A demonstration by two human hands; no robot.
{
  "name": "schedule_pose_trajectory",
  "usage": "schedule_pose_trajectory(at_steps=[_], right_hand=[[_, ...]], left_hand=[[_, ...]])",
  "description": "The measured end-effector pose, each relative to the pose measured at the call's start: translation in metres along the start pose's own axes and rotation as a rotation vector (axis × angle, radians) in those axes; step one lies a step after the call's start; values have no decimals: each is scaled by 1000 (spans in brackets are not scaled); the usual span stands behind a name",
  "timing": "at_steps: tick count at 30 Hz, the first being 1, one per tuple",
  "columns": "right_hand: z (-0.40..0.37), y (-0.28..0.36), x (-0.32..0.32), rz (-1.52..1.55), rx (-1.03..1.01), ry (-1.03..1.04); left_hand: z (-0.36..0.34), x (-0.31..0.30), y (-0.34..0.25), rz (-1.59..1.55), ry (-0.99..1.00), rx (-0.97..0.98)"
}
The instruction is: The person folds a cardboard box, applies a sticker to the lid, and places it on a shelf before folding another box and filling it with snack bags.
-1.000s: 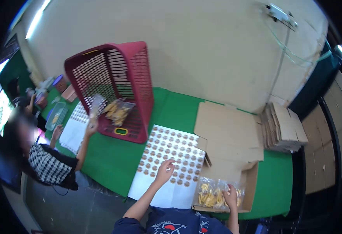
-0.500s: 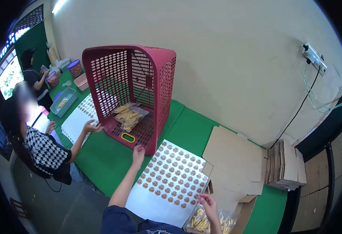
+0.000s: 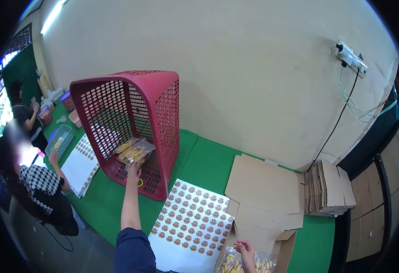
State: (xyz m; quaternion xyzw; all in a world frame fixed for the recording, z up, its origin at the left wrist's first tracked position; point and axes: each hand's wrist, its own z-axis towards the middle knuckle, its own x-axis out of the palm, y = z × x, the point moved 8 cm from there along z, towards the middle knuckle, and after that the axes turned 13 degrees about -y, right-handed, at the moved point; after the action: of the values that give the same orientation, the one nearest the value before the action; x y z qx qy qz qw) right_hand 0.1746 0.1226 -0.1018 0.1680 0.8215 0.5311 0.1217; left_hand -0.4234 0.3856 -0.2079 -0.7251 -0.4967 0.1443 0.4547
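My left hand [image 3: 135, 172] reaches into a red plastic basket [image 3: 165, 123] lying on its side, its fingers closed at the lower edge of the clear bags of yellow snacks [image 3: 133, 150]. My right hand [image 3: 245, 249] hovers over an open cardboard box [image 3: 264, 195], near more bags of yellow snacks [image 3: 232, 263]; its fingers are curled, and whether they hold anything is too small to tell. Between my hands lies a white sheet with rows of round brown stickers [image 3: 192, 218].
At the left, a person in a checked top [image 3: 40, 182] stands near another sticker sheet [image 3: 77, 168] and a teal basket [image 3: 61, 142]. Another person [image 3: 24, 111] stands farther back by tubs. Folded cartons [image 3: 329, 189] are stacked at the right on the green table [image 3: 317, 241].
My left hand has moved from the basket's front rim to the bags inside. My right hand stays near the box. The nearer person's hand has moved toward the teal basket. The view has shifted.
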Motion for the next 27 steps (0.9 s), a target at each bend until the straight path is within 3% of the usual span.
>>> schedule_pose_trajectory(at_steps=[1,4,7,10,14,15,18,21,24,25,27], right_hand=[[-1,-2,0,2,4,-2],[-1,-4,0,5,5,7],[0,-3,-1,-2,-24,22],[-1,-1,-3,-13,-41,23],[-4,-4,-3,-15,-42,49],[-5,-5,-3,-15,-47,58],[-14,-5,-5,-30,-67,72],[-15,-13,-11,-40,-93,84],[-10,-24,-19,-87,-73,79],[-7,-26,-20,-80,-65,74],[-4,-24,-20,-50,-90,64]], left_hand=[[-31,-2,-10,2,-101,51],[-34,-13,-10,19,-171,112],[-75,-23,-9,-88,-274,33],[-59,-52,17,-339,-386,-78],[-33,-75,44,-584,-253,-229],[-40,-77,41,-448,-226,-220],[-59,-91,40,36,-424,-69],[-109,-56,-4,881,-442,1060],[-173,-5,5,1366,-100,1376],[-186,5,7,1473,10,1307],[-168,2,19,1327,1,1226]])
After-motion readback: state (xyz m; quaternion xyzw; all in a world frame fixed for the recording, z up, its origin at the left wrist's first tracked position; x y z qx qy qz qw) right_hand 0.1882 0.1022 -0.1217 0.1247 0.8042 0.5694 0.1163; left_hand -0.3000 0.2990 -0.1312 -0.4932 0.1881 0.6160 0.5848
